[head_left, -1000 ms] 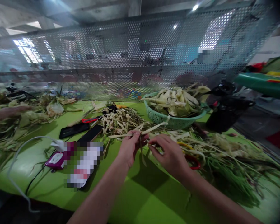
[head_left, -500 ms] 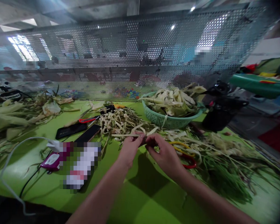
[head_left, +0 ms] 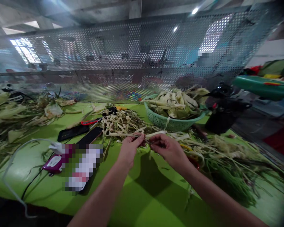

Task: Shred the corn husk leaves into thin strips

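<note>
Along the far edge of the green surface (head_left: 144,201) runs a perforated screen (head_left: 132,47), spanning left to right. Over at the left edge, a loose heap of pale husks (head_left: 11,113) spreads toward the far-left corner. A white cable (head_left: 9,167) loops through the near-left corner and drops over the near edge. Just inward sits a purple packet (head_left: 54,162), white tissue poking out, and beyond it lie 2 dark slabs (head_left: 73,133) side by side, with a red-edged tool (head_left: 91,121) just behind. Next comes a blurred-out item (head_left: 85,167), closer to the near edge.

On to the middle, where a pile of short pale stems (head_left: 120,123) lies, and here's the action: the left hand (head_left: 128,150) pinches a pale strip (head_left: 117,134) between thumb and fingers, held above the surface just in front of that pile, its end pointing left. Close beside, the right hand (head_left: 168,148) brings thumb and fingertips near each other; whether they grip a strand, it's impossible to tell.

Behind the right hand stands a green basket (head_left: 172,123) heaped with husks, then a black container (head_left: 219,121) by the right edge. Nearer, fine green strands (head_left: 234,183) sprawl toward the near-right corner.
</note>
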`<state>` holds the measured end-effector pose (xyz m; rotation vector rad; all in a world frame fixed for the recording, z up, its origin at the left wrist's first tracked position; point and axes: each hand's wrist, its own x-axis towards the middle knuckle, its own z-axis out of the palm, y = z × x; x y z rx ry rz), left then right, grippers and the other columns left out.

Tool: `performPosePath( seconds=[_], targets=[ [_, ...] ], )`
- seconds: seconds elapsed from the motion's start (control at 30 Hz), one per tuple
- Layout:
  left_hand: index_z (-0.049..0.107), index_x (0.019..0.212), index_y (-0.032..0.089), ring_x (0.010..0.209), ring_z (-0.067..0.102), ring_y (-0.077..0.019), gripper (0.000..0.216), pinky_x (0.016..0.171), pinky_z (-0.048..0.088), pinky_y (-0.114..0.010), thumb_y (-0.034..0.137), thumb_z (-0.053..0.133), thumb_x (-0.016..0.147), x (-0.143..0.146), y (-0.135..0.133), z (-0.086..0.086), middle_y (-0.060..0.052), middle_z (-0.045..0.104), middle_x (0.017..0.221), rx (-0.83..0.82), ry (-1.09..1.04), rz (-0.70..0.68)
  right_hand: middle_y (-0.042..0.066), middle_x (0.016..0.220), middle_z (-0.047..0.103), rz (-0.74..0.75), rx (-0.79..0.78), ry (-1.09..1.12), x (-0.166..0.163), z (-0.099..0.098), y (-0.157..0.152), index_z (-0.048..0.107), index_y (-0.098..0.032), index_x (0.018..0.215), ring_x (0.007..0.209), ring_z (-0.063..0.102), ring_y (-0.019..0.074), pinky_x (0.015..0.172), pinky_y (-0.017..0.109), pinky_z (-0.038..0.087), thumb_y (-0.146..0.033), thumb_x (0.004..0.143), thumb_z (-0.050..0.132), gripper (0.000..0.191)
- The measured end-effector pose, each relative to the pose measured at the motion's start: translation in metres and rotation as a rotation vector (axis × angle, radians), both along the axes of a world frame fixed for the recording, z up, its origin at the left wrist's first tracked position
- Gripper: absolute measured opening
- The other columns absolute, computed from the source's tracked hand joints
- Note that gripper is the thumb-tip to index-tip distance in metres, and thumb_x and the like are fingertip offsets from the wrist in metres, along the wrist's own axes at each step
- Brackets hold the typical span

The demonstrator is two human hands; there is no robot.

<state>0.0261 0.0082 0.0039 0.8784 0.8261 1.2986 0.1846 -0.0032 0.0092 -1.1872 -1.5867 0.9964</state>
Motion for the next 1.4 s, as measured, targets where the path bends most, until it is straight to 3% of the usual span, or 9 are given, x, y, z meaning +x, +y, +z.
performPosePath(
  seconds=[0.13,0.23,0.37,0.6,0.87,1.03,1.17,1.4],
  targets=[
    [0.068,0.085,0.013,0.071,0.056,-0.0107,0.025,0.07,0.045,-0.024,0.033,0.073,0.071,0.0,0.0,-0.001,-0.004,0.066,0.078,0.014,0.017,-0.09,0.004,0.083,0.068,0.07,-0.188,0.222,-0.004,0.005,-0.001,0.066,-0.018,0.098,0.075,0.06,0.017,0.066,0.028,0.046,-0.038,0.074,0.07,0.031],
    [0.066,0.082,0.013,0.07,0.057,-0.011,0.024,0.068,0.047,-0.024,0.032,0.074,0.07,0.002,-0.003,0.001,-0.004,0.065,0.077,0.031,0.025,-0.165,0.004,0.089,0.069,-0.004,-0.186,0.376,-0.004,0.006,-0.002,0.069,-0.019,0.088,0.08,0.06,0.0171,0.073,0.029,0.046,-0.04,0.073,0.072,0.026],
    [0.062,0.078,0.013,0.062,0.056,-0.0096,0.026,0.065,0.048,-0.025,0.032,0.076,0.067,0.003,-0.007,0.005,-0.001,0.062,0.071,-0.009,0.068,-0.198,0.0,0.074,0.066,-0.11,-0.174,0.471,-0.001,0.005,-0.001,0.067,-0.02,0.076,0.07,0.057,0.0138,0.069,0.028,0.044,-0.036,0.067,0.078,0.021],
    [0.058,0.079,0.016,0.058,0.057,-0.0102,0.02,0.062,0.049,-0.025,0.03,0.072,0.072,0.005,-0.01,0.007,0.002,0.059,0.064,0.074,0.094,-0.191,0.0,0.073,0.065,-0.058,-0.166,0.554,-0.002,0.011,-0.005,0.066,-0.019,0.08,0.07,0.058,0.0149,0.07,0.029,0.045,-0.031,0.071,0.074,0.017],
    [0.061,0.08,0.016,0.065,0.058,-0.0117,0.015,0.066,0.049,-0.026,0.029,0.068,0.075,0.011,-0.01,0.004,-0.001,0.061,0.072,0.228,0.128,-0.2,0.004,0.077,0.065,0.002,-0.25,0.441,0.009,0.011,0.0,0.068,-0.016,0.084,0.068,0.055,0.0146,0.064,0.028,0.041,-0.036,0.07,0.076,0.025],
    [0.059,0.076,0.016,0.065,0.057,-0.0123,0.019,0.068,0.048,-0.027,0.03,0.07,0.073,0.012,-0.012,0.005,0.0,0.06,0.067,0.182,0.184,-0.248,0.001,0.071,0.064,0.009,-0.224,0.449,0.009,0.013,0.0,0.065,-0.017,0.078,0.068,0.056,0.0153,0.068,0.03,0.043,-0.032,0.065,0.08,0.024],
    [0.061,0.079,0.015,0.071,0.059,-0.013,0.023,0.074,0.049,-0.028,0.038,0.064,0.079,0.01,-0.013,0.004,-0.002,0.062,0.072,0.149,0.203,-0.275,0.0,0.069,0.062,0.031,-0.204,0.437,0.009,0.013,0.0,0.063,-0.018,0.077,0.066,0.055,0.0144,0.068,0.031,0.043,-0.035,0.068,0.077,0.023],
    [0.063,0.08,0.015,0.068,0.058,-0.0137,0.025,0.072,0.047,-0.028,0.04,0.061,0.081,0.009,-0.01,-0.001,-0.002,0.062,0.07,0.24,0.28,-0.301,-0.002,0.067,0.059,-0.01,-0.154,0.445,0.004,0.013,-0.002,0.059,-0.018,0.076,0.063,0.053,0.013,0.063,0.029,0.043,-0.034,0.069,0.075,0.023]
  ],
)
